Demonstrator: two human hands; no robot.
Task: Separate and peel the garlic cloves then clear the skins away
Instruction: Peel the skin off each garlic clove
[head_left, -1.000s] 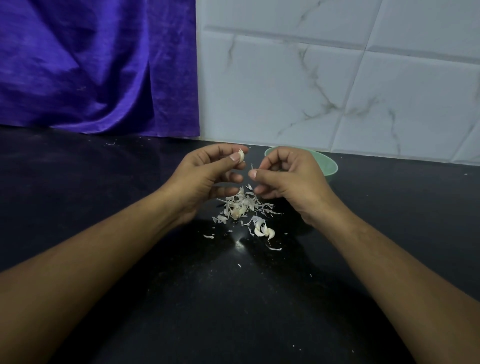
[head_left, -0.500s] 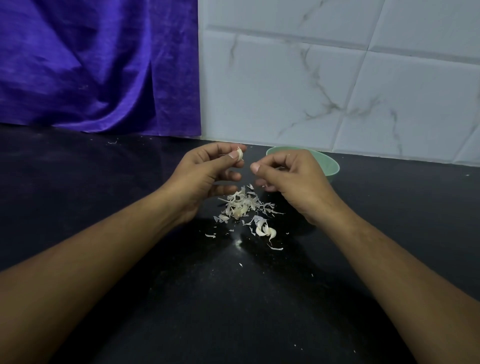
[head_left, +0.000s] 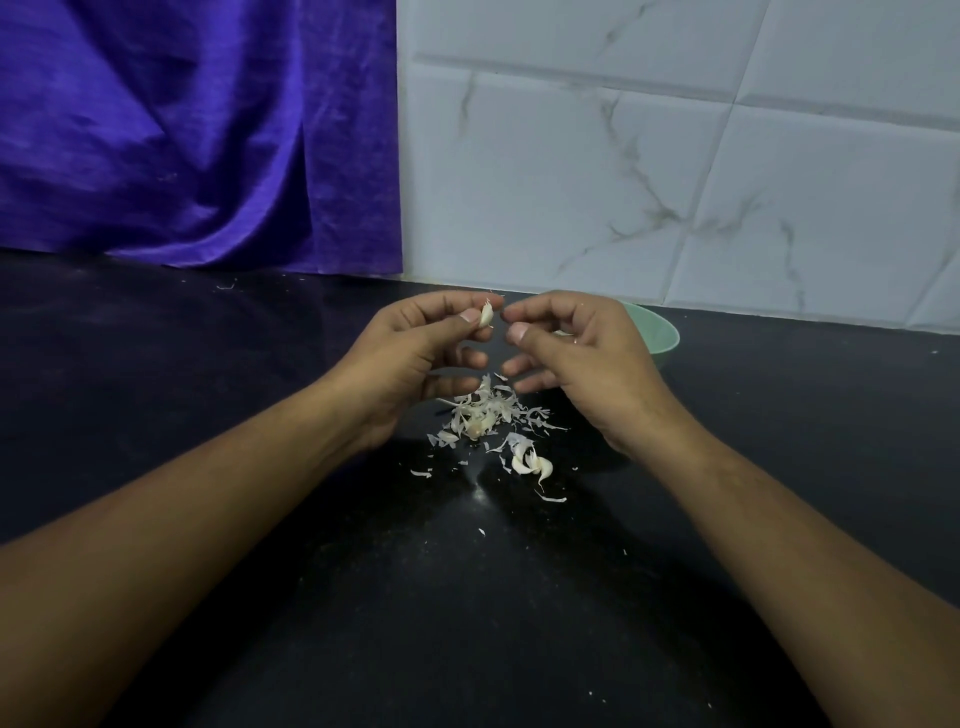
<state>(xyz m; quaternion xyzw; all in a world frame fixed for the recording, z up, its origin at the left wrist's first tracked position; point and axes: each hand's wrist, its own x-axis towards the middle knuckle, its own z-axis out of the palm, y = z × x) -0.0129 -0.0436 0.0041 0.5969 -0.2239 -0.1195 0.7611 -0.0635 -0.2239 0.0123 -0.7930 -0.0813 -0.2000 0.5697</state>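
My left hand (head_left: 415, 353) pinches a small pale garlic clove (head_left: 486, 315), light, firm, slick. My right hand (head_left: 576, 353) hangs loosely curled, seemingly empty, ready to nip its papery tip.

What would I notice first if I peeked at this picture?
Two bare hands meet mid-picture over a black counter, the left hand pinching a small garlic clove. Below them lies a pale pile of garlic skins. A big purple cloth hangs at the back left.

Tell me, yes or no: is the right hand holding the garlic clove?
No, the garlic clove is pinched in the left hand, while the right hand is beside it.
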